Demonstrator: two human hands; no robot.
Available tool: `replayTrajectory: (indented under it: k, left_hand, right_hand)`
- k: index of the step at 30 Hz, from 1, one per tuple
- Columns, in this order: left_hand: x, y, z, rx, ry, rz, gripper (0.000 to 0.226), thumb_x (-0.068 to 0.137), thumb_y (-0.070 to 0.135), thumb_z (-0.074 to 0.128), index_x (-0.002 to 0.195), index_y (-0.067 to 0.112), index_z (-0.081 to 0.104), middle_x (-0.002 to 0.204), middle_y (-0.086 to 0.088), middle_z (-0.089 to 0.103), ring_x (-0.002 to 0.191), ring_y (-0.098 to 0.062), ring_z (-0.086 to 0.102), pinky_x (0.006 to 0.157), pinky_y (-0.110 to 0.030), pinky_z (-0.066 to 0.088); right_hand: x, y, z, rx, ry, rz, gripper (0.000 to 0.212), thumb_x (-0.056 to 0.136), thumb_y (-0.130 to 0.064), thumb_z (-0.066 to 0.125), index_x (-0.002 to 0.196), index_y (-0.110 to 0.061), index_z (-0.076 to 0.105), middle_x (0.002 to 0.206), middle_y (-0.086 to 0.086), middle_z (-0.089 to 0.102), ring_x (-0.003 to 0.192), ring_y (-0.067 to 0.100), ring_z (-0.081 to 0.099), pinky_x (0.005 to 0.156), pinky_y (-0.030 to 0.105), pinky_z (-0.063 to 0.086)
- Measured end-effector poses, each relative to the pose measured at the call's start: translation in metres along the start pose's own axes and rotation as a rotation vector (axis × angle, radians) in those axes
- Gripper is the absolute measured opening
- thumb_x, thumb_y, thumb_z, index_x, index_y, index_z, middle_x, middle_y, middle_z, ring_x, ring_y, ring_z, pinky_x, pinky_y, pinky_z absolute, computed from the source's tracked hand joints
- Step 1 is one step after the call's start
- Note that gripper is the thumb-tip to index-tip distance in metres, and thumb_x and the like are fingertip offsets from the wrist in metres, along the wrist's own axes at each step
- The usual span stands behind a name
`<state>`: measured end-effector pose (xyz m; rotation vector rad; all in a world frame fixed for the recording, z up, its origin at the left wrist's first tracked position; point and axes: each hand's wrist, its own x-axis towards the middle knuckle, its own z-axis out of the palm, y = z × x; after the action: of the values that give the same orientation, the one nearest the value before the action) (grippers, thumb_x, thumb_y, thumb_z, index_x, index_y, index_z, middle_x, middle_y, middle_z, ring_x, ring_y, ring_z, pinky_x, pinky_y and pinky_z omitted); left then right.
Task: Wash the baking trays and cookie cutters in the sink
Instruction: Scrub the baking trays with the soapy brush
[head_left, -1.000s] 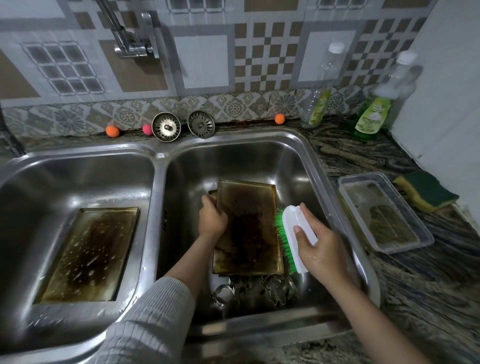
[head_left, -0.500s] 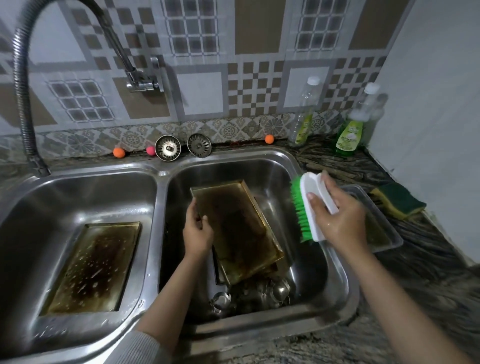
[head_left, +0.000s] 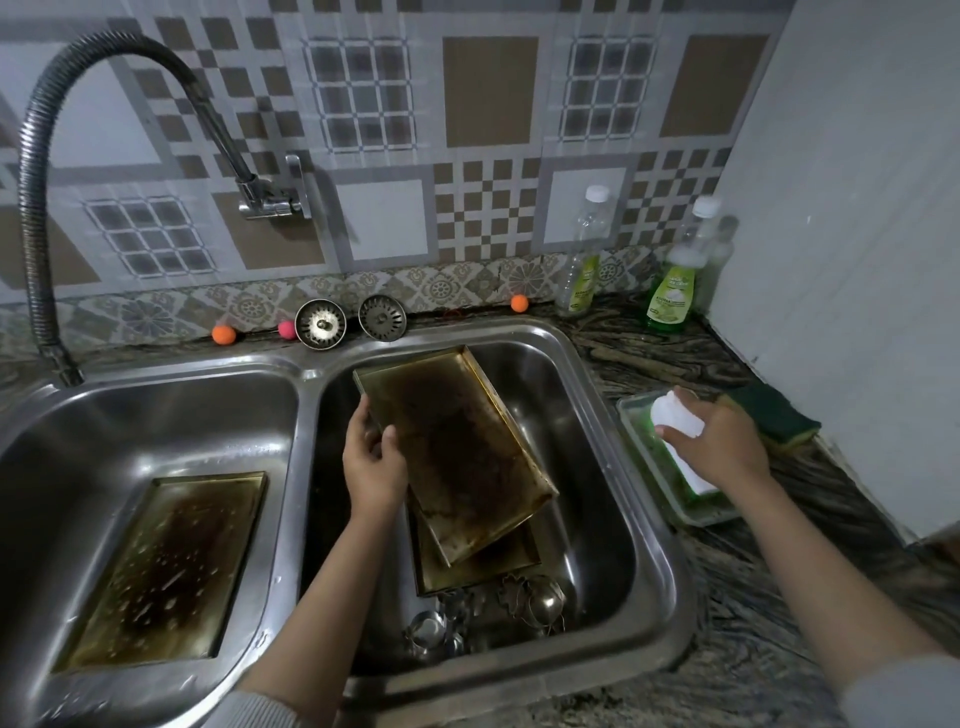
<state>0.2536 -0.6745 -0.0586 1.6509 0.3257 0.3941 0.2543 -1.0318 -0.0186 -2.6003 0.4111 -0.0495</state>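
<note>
Right hand (head_left: 719, 447) moved brush (head_left: 675, 421) from sink (head_left: 597, 374) into container (head_left: 644, 457).

Patterned brown-grey tiled wall (head_left: 488, 156) above dark marbled countertop (head_left: 737, 623).

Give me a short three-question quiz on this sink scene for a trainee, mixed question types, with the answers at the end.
1. True or false: the left hand holds a baking tray tilted up in the right basin.
2. Multiple choice: the right hand presses the scrub brush into: A) the left basin B) the clear plastic container on the counter C) the green sponge.
3. Fill in: the metal cookie cutters lie at the near end of the ____ basin.

Key: 1 true; 2 B; 3 right.
</note>
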Motion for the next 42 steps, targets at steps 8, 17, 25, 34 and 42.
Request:
replayTrajectory:
  k: [8, 17, 25, 34, 42]
  left_hand:
    - [-0.003, -0.001, 0.004, -0.047, 0.088, -0.038, 0.046, 0.097, 0.009, 0.049, 0.141, 0.02, 0.044, 0.13, 0.004, 0.054, 0.121, -0.018, 0.055, 0.1, -0.036, 0.048]
    - [-0.015, 0.008, 0.007, -0.07, 0.088, -0.049, 0.041, 0.099, 0.011, 0.045, 0.14, 0.02, 0.047, 0.136, 0.006, 0.053, 0.117, -0.011, 0.056, 0.09, -0.015, 0.048]
    - [-0.034, 0.029, 0.021, -0.171, 0.034, 0.012, 0.039, 0.098, 0.002, 0.044, 0.136, 0.008, 0.05, 0.13, 0.01, 0.05, 0.126, -0.001, 0.044, 0.097, -0.006, 0.036]
    - [-0.015, 0.042, -0.007, -0.269, 0.188, -0.028, 0.039, 0.097, -0.001, 0.043, 0.135, 0.009, 0.051, 0.131, 0.005, 0.054, 0.125, -0.009, 0.05, 0.1, -0.016, 0.042]
    - [-0.027, 0.047, 0.013, -0.273, 0.078, -0.012, 0.038, 0.096, -0.003, 0.044, 0.132, 0.007, 0.054, 0.124, 0.01, 0.054, 0.118, 0.003, 0.049, 0.095, -0.004, 0.038]
  right_hand:
    - [0.001, 0.011, -0.003, 0.104, -0.032, 0.008, 0.065, 0.083, -0.039, 0.07, 0.141, -0.025, 0.045, 0.142, 0.007, 0.048, 0.118, 0.028, 0.054, 0.088, 0.032, 0.045]
    - [-0.019, -0.055, -0.031, 0.611, 0.058, -0.056, 0.061, 0.076, -0.028, 0.077, 0.132, -0.022, 0.055, 0.133, -0.004, 0.056, 0.108, 0.01, 0.057, 0.088, 0.024, 0.043]
    - [-0.073, -0.169, 0.055, 0.399, -0.069, -0.396, 0.06, 0.082, -0.035, 0.071, 0.137, -0.029, 0.048, 0.132, -0.006, 0.057, 0.119, 0.011, 0.054, 0.085, 0.013, 0.041]
    - [-0.099, -0.184, 0.074, 0.458, -0.158, -0.551, 0.063, 0.082, -0.038, 0.071, 0.139, -0.036, 0.043, 0.128, -0.001, 0.061, 0.115, 0.011, 0.057, 0.091, 0.023, 0.049]
    - [-0.069, -0.199, 0.066, 0.443, 0.021, -0.457, 0.061, 0.083, -0.037, 0.07, 0.138, -0.025, 0.047, 0.119, 0.004, 0.067, 0.109, 0.017, 0.062, 0.086, 0.022, 0.048]
